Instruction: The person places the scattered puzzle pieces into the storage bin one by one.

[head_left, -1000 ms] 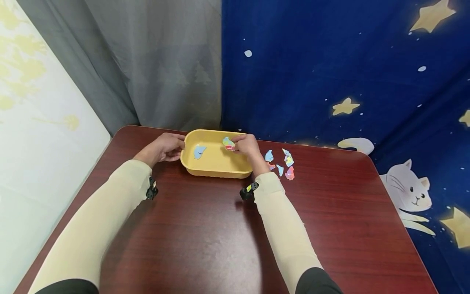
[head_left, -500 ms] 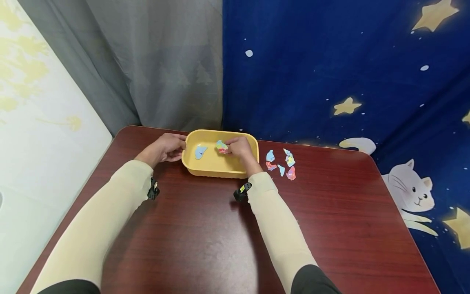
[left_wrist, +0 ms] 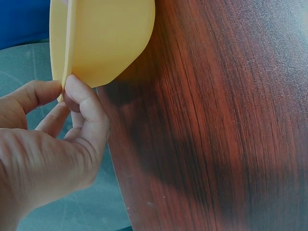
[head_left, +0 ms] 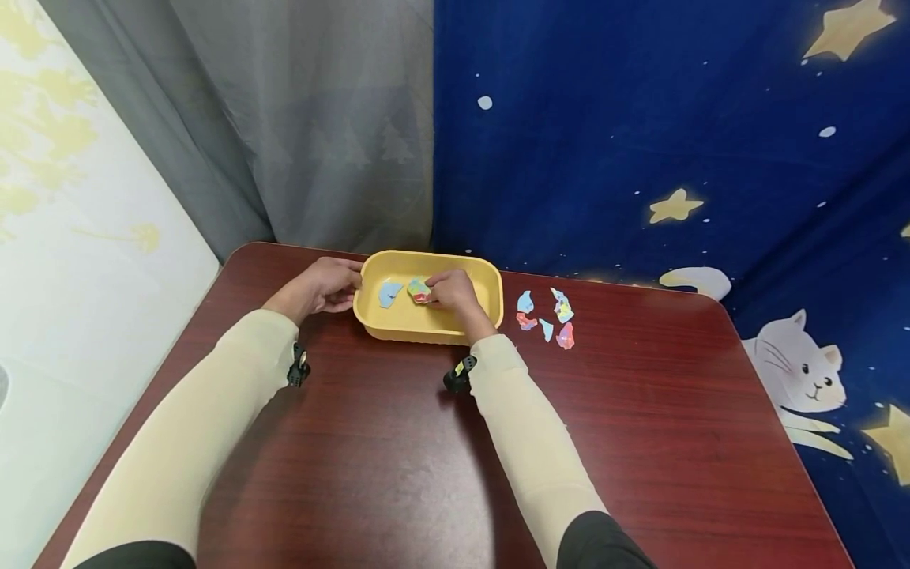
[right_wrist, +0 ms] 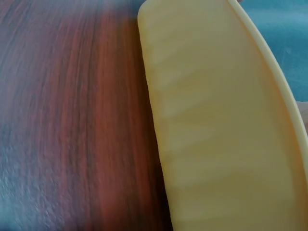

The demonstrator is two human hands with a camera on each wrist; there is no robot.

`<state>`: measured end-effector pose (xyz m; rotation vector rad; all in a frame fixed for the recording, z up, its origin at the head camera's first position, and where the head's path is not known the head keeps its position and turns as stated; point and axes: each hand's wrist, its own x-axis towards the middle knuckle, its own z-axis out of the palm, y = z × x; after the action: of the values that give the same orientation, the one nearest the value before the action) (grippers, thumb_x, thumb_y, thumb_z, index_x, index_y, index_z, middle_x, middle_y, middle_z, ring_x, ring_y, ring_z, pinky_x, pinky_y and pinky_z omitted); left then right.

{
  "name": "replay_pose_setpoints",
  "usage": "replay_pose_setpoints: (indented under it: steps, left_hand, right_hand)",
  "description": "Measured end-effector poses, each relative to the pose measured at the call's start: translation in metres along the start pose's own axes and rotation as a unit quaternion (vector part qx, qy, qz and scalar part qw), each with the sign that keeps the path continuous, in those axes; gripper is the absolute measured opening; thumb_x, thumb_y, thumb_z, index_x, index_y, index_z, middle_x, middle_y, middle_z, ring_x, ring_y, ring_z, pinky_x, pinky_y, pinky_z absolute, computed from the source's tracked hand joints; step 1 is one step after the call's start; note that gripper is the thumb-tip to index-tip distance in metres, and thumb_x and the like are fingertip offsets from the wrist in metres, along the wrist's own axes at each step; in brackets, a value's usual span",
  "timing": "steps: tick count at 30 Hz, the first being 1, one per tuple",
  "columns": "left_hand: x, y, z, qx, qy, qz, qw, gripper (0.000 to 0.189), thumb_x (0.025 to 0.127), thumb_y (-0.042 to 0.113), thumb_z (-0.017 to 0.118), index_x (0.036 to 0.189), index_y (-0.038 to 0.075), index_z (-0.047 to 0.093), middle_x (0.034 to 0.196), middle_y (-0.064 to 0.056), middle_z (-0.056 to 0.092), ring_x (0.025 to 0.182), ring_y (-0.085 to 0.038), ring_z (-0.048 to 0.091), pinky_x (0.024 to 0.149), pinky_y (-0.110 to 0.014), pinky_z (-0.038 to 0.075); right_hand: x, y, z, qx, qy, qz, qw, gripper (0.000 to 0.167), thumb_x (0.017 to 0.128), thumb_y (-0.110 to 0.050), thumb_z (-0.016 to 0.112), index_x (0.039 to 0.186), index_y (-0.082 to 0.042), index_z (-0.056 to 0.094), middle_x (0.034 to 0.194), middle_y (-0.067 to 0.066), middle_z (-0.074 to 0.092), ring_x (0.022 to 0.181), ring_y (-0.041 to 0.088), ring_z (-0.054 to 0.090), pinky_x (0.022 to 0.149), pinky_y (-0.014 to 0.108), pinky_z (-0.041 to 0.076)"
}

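A yellow plastic basin with rounded corners stands near the table's far edge. My left hand pinches its left rim between thumb and fingers, as the left wrist view shows with the hand at the basin wall. Inside the basin, my right hand pinches a multicoloured torn paper scrap by its right side. Just left of it a light blue scrap lies on the basin floor. In the right wrist view the basin's outer side hides nearly all of the hand.
Right of the basin several torn scraps lie on the brown table, among them a blue one, a red one and a pink one. A grey curtain and a blue starry curtain hang behind.
My right hand has moved left within the basin, carrying the multicoloured scrap close to the light blue one. The left hand keeps its pinch on the rim.
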<state>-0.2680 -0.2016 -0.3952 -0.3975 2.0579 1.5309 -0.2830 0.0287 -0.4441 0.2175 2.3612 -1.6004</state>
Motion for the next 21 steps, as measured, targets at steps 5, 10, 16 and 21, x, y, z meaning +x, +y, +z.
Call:
replay_pose_setpoints:
  steps: [5, 10, 16, 21]
  left_hand:
    - [0.001, -0.001, 0.000, 0.002, 0.001, 0.000, 1.0000, 0.055, 0.090, 0.007, 0.052, 0.144, 0.015, 0.047, 0.071, 0.001, 0.059, 0.055, -0.008, 0.057, 0.059, -0.022, 0.055]
    - [0.001, 0.000, 0.001, 0.002, 0.003, 0.000, 1.0000, 0.054, 0.090, 0.007, 0.052, 0.144, 0.015, 0.047, 0.073, 0.000, 0.059, 0.055, -0.009, 0.057, 0.059, -0.022, 0.055]
    - [0.002, 0.001, 0.001, -0.005, 0.004, -0.003, 1.0000, 0.055, 0.090, 0.006, 0.052, 0.144, 0.015, 0.047, 0.071, -0.001, 0.058, 0.054, -0.009, 0.056, 0.057, -0.023, 0.055]
    - [0.001, 0.000, 0.001, -0.006, 0.005, -0.005, 1.0000, 0.055, 0.090, 0.006, 0.052, 0.144, 0.015, 0.046, 0.070, 0.000, 0.059, 0.054, -0.010, 0.056, 0.058, -0.023, 0.055]
  right_hand:
    - [0.000, -0.002, 0.006, -0.016, -0.001, -0.001, 0.9999, 0.027, 0.081, 0.010, 0.059, 0.103, 0.002, 0.073, 0.106, 0.017, 0.068, 0.070, 0.016, 0.061, 0.073, 0.032, 0.059]
    - [-0.001, -0.007, 0.008, -0.041, -0.003, 0.015, 0.9990, 0.029, 0.080, 0.010, 0.064, 0.106, 0.001, 0.074, 0.107, 0.015, 0.069, 0.073, 0.019, 0.062, 0.075, 0.033, 0.059]
    - [0.000, -0.008, 0.010, -0.063, -0.003, 0.023, 0.9978, 0.030, 0.080, 0.008, 0.063, 0.107, -0.001, 0.074, 0.110, 0.012, 0.068, 0.072, 0.016, 0.060, 0.073, 0.031, 0.058]
    - [0.002, -0.007, 0.012, -0.087, -0.010, 0.016, 0.9961, 0.032, 0.081, 0.006, 0.063, 0.110, -0.004, 0.074, 0.113, 0.010, 0.068, 0.070, 0.014, 0.059, 0.065, 0.026, 0.057]
